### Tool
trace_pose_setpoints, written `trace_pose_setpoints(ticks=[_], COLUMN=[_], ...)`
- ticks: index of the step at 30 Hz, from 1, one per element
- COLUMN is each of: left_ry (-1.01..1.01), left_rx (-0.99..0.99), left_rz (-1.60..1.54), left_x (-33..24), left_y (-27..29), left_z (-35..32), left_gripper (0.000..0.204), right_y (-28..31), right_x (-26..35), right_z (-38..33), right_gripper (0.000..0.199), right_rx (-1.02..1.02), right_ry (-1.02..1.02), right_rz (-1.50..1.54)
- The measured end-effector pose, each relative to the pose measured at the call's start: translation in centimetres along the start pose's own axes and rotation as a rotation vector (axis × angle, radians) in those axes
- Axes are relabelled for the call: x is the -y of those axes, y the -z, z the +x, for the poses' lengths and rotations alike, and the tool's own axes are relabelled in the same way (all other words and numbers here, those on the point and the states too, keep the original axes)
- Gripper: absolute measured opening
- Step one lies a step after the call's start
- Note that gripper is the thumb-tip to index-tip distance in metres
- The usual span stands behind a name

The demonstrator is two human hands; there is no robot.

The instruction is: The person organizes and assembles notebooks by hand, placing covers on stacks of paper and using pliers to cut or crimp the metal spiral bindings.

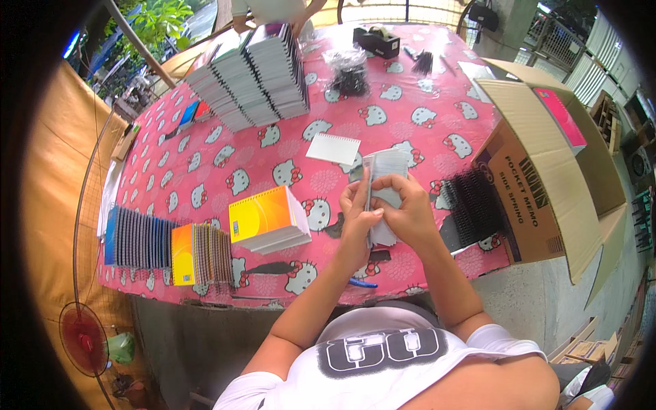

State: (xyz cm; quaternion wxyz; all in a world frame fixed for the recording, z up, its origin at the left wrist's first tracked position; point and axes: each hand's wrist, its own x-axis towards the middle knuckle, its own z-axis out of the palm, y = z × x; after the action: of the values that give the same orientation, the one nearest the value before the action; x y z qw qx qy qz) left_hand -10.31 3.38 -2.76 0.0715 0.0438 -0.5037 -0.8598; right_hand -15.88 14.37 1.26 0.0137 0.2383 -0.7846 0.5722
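Observation:
At the near middle of the table, my left hand [358, 217] and my right hand [408, 210] are both closed on a small pad of ruled sheets [387, 164]. The pad stands tilted, its edge toward me. My left fingers press along its left side, and my right hand grips its right side, fingers bent over the page. To the left sits a block of memo pads with yellow-orange covers [262, 216], holes punched along the top edge. Just beyond my hands lies a white punched pad [333, 148]. A pile of black spiral coils [470, 203] lies to the right.
Rows of bound blue notebooks [140, 237] and yellow notebooks [199, 254] stand at the left. Tall paper stacks [254, 78] rise at the back, before another person [270, 9]. A tape dispenser [377, 42] and plastic bag [348, 74] lie far off. An open cardboard box [523, 195] flanks the right.

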Motion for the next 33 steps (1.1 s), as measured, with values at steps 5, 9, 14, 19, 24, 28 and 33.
trace_pose_setpoints(ticks=[5,9,14,19,24,28,33], left_ry=[0.039,-0.020,-0.172,0.017,0.277,0.345,0.372], left_rx=[0.048,-0.009,-0.277,-0.750,-1.028,-1.181,-1.202], left_rz=[0.332,0.221,0.184,-0.014,-0.570,-0.582,-0.539], left_x=[-0.7,0.8,2.1,4.4,4.3,5.8,6.0], left_y=[-1.7,-2.1,-1.5,2.7,2.3,2.1,1.9], left_z=[4.8,9.2,14.6,22.8,29.3,33.7,37.7], left_gripper=[0.060,0.031,0.019,0.025,0.029,0.028,0.035], right_y=[2.1,2.7,5.4,9.1,9.4,10.1,10.8], right_x=[-1.3,-2.8,-6.2,-10.5,-12.1,-11.4,-11.0], right_z=[2.1,4.4,8.9,12.1,9.9,8.0,6.4], right_gripper=[0.025,0.026,0.030,0.031,0.029,0.027,0.024], right_rx=[-0.149,-0.192,-0.201,-0.482,-0.399,-0.425,-0.484], right_ry=[0.056,0.096,0.101,-0.091,-0.190,-0.273,-0.258], right_rz=[-0.143,-0.207,-0.156,-0.160,0.006,0.083,0.013])
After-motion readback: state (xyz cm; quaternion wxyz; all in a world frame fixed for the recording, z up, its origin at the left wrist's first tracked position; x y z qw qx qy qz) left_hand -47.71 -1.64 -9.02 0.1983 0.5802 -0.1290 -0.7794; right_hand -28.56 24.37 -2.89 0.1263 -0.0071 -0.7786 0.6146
